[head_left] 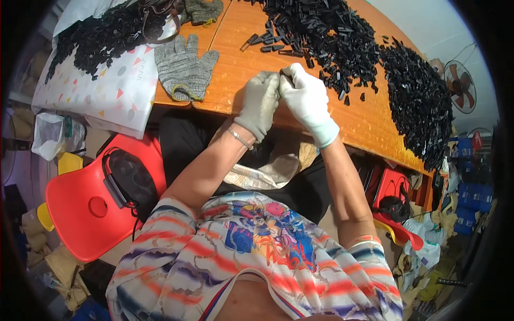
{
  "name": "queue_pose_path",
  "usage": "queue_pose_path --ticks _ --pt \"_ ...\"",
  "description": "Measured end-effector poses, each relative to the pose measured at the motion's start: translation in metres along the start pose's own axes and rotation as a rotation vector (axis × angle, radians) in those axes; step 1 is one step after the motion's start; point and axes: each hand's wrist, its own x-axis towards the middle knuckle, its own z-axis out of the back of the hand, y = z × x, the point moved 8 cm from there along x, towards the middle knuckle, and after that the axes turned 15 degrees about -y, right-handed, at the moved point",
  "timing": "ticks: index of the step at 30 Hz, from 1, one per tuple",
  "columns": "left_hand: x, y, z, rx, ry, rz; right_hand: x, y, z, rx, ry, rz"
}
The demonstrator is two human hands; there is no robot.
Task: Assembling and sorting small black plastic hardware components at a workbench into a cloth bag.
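Observation:
My left hand [258, 101], in a grey-coated work glove, is closed, with its fingertips against those of my right hand. My right hand [305, 99], in a white glove with a pale green cuff, pinches a small black plastic piece [287, 79], of which only a little shows. Both hands meet above the near edge of the orange wooden table [235, 59]. What the left fingers grip is hidden behind them. Beyond my hands lies a large heap of black plastic pieces [332, 37], with several strays toward me.
A grey knitted glove [184, 69] lies left of my hands. Further left, more black parts [107, 43] cover a patterned white sheet [107, 99]. Another black heap [417, 99] fills the table's right side. A red chair [80, 198] holding a black bag [131, 176] stands left; a fan [460, 85] is far right.

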Motion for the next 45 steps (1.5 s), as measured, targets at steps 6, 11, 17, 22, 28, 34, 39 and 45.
queue_pose_path --ticks 6,11,17,22,28,34,39,45 --pt "0.0 0.003 -0.005 0.032 0.061 0.013 -0.002 -0.008 0.002 -0.029 0.093 -0.036" --pt "0.002 0.002 -0.012 0.193 0.216 -0.031 0.0 -0.026 0.011 -0.003 0.169 -0.166" --pt "-0.004 -0.007 -0.005 0.189 0.286 -0.016 0.004 -0.052 0.015 0.489 0.257 -0.65" --pt "0.005 -0.003 0.005 0.037 0.16 -0.006 -0.015 -0.03 0.02 0.71 0.092 -0.691" --pt "-0.008 0.001 0.0 0.092 0.27 0.021 -0.025 -0.04 0.007 0.762 0.247 -0.715" --pt "-0.035 0.013 -0.001 -0.127 0.44 0.214 -0.036 -0.04 -0.004 0.711 0.101 -0.688" --pt "-0.054 0.02 0.034 0.296 0.356 0.126 -0.054 -0.046 -0.008 0.674 0.347 -0.726" --pt "-0.077 -0.013 0.061 1.184 0.356 -0.907 0.002 -0.095 0.039 0.006 0.034 -0.414"
